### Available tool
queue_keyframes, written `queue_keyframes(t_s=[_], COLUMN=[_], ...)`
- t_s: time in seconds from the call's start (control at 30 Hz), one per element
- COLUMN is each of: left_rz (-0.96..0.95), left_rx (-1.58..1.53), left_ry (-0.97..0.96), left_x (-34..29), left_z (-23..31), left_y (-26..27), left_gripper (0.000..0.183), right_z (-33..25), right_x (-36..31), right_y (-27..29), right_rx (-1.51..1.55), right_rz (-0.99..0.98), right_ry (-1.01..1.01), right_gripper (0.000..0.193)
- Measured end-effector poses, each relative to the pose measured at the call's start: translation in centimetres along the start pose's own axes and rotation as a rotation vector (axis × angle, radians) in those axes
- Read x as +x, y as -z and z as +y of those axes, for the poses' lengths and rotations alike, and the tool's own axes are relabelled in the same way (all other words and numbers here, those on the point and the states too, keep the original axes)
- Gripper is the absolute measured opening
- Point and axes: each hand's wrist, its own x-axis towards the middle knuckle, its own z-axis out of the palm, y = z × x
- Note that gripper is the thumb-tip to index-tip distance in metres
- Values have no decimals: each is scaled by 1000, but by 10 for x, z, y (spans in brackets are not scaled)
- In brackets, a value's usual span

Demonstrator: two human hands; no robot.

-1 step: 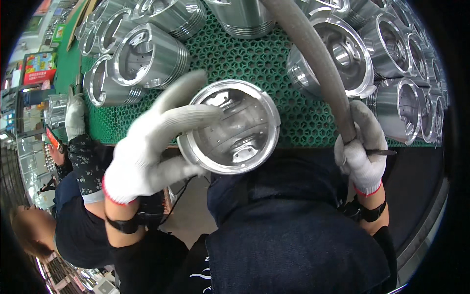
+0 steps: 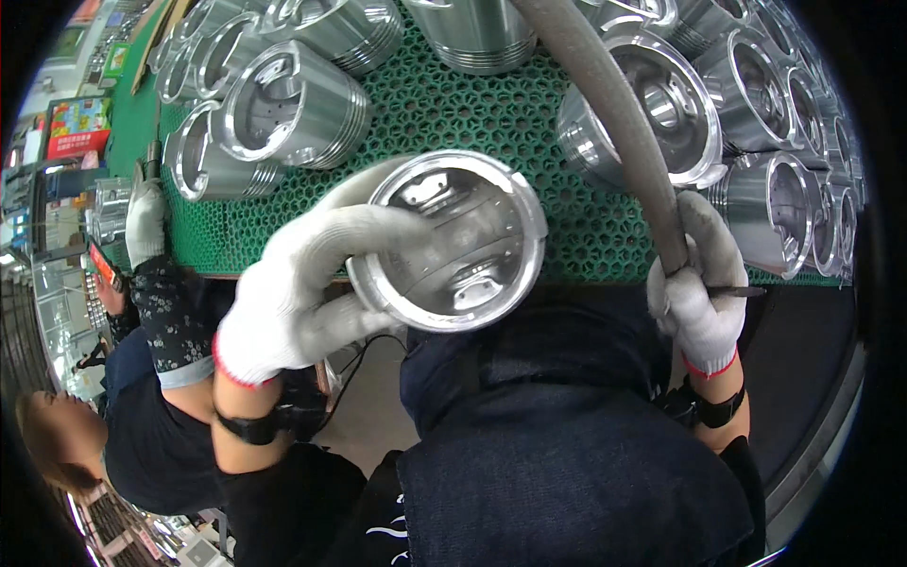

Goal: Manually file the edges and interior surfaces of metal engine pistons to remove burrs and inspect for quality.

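Note:
In my white-gloved left hand [image 2: 293, 283] is a silvery metal piston [image 2: 463, 241], held above the table's front edge. Its hollow underside faces me. A finger reaches over the rim into the hollow, the thumb lies along the lower left rim, and other fingers go behind. To the right, my gloved right hand [image 2: 701, 293] is closed around the lower end of a thick grey hose-like tube [image 2: 628, 123] that comes down from the top. A thin, dark, pointed piece [image 2: 742, 293] sticks out beside that fist; its other end is hidden.
Several pistons stand or lean on a green honeycomb mat [image 2: 453, 118], grouped at left [image 2: 293, 104] and right [image 2: 770, 208]. At far left a co-worker [image 2: 156, 416] sits, with a gloved hand [image 2: 146, 222] on the table edge. A black cable [image 2: 354, 364] hangs below the table.
My left hand and the piston have shifted slightly right and up. A finger that stood raised off the piston now lies behind its rim. My right hand keeps its place.

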Motion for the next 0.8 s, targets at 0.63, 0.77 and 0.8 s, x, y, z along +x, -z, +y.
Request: queue_keyframes(t_s=[0.63, 0.77, 0.8], left_rz=[444, 426, 431], left_rx=[394, 300, 443], left_ry=[-146, -89, -105], left_x=[-24, -12, -15], left_z=[22, 14, 16], left_y=[-63, -88, -93], left_gripper=[52, 36, 35], right_z=[-26, -50, -56], right_x=[-21, -37, -43], right_y=[10, 14, 16], right_rx=[-93, -13, -16], right_rz=[-174, -149, -129], right_ry=[-13, -364, -367], right_gripper=[91, 90, 90])
